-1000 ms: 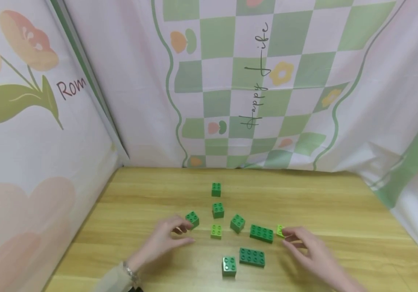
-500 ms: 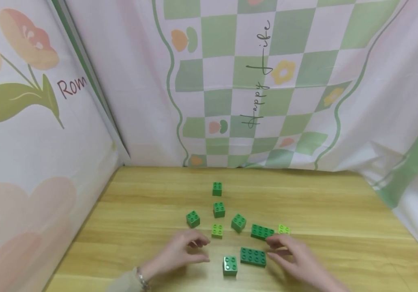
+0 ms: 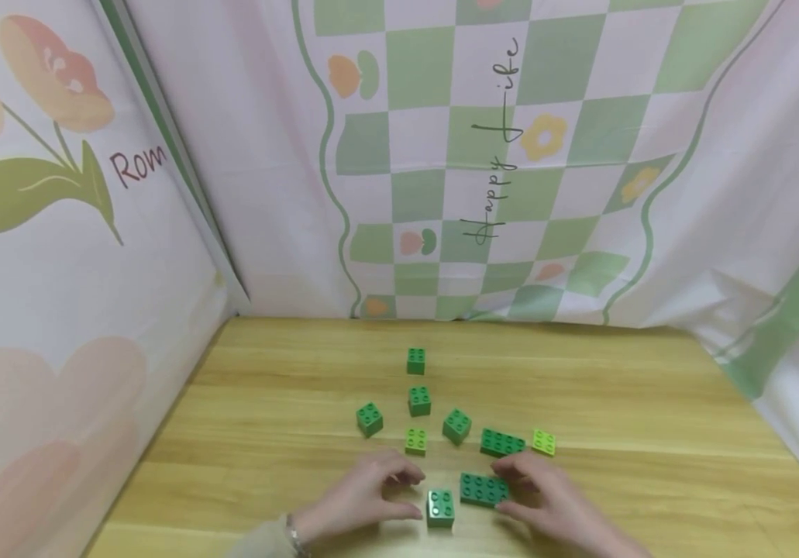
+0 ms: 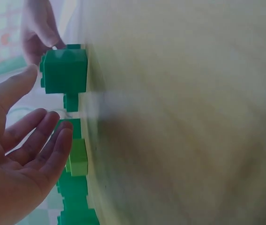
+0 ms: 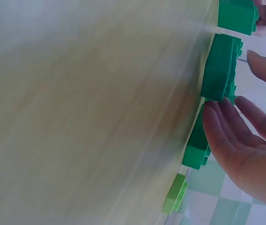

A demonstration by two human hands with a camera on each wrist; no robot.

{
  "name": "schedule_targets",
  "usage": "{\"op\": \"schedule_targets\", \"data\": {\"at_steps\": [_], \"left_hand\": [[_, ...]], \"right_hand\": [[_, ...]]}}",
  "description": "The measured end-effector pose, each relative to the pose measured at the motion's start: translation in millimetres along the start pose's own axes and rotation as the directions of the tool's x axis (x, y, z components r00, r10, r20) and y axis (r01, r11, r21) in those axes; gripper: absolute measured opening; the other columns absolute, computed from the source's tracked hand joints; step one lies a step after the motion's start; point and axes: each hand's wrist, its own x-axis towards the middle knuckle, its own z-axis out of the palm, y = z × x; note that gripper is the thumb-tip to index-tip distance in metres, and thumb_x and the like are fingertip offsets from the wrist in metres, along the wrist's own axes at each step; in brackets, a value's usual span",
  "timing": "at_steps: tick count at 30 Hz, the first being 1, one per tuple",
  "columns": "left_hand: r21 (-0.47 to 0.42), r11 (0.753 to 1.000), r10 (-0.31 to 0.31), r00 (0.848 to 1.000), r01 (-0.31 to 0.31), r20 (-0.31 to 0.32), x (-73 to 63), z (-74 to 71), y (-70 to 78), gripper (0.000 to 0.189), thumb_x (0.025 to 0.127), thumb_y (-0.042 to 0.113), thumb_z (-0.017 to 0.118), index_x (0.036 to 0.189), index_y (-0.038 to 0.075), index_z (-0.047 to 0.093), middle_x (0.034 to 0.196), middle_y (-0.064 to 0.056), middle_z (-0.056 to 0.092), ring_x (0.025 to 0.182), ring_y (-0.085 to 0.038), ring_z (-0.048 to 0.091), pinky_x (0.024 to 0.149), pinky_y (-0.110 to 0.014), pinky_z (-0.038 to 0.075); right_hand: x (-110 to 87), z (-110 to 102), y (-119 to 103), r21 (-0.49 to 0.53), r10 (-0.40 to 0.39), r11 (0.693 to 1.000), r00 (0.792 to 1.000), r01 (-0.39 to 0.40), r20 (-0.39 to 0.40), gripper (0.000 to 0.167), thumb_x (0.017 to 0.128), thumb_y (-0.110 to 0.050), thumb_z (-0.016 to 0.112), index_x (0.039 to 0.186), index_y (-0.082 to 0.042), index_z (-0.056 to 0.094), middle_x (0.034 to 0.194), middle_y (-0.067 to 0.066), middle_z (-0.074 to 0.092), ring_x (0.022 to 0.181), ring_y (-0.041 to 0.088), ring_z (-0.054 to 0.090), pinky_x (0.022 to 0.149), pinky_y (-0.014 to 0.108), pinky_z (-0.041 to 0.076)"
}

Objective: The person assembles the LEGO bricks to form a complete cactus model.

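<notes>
A dark green eight-stud toy brick [image 3: 483, 490] lies near the front of the table. My right hand [image 3: 552, 496] is at its right end, thumb and fingers spread apart; whether a fingertip touches it I cannot tell. Left of that brick stands a green four-stud brick [image 3: 439, 508]. Just to its left hovers my left hand [image 3: 378, 492], fingers loosely bent, thumb apart, holding nothing. In the left wrist view a gap separates the thumb from the fingers beside the green brick [image 4: 66, 70]. The right wrist view has my fingers [image 5: 222, 126] close to the eight-stud brick [image 5: 218, 68].
Behind the hands lie another eight-stud green brick [image 3: 502, 442], a lime brick [image 3: 543, 442] and a second lime brick [image 3: 415, 442]. Several green four-stud bricks, such as one brick [image 3: 456, 426], sit farther back. A patterned curtain [image 3: 483, 178] borders the wooden table [image 3: 266, 387].
My left hand has moved right and toward the front, away from the leftmost green brick. My right hand has come left and forward from the right lime brick. The bricks stay in place.
</notes>
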Motion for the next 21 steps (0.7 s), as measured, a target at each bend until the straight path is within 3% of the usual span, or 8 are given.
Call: {"op": "schedule_targets", "data": {"at_steps": [11,21], "left_hand": [[0.059,0.997,0.044,0.999,-0.046,0.031,7.0,12.6,2.8,0.045,0.083,0.044,0.075,0.119,0.018,0.066,0.115,0.011,0.069,0.103,0.005,0.06,0.092,-0.013,0.053],[0.068,0.996,0.045,0.998,-0.049,0.053,12.4,17.5,1.5,0.043,0.083,0.042,0.076,0.119,0.021,0.066,0.115,0.012,0.069,0.103,0.007,0.058,0.092,-0.012,0.052]], "right_hand": [[6.3,4.9,-0.8,-0.08,-0.003,0.997,1.0,0.004,0.016,0.052,0.078,-0.036,0.08,0.12,-0.009,0.064,0.114,0.003,0.071,0.102,0.01,0.066,0.084,0.026,0.061],[13.9,5.2,-2.9,-0.118,0.01,0.993,0.998,-0.003,0.054,0.053,0.078,-0.038,0.08,0.12,-0.009,0.064,0.117,0.003,0.071,0.104,0.018,0.067,0.089,0.033,0.06]]}}
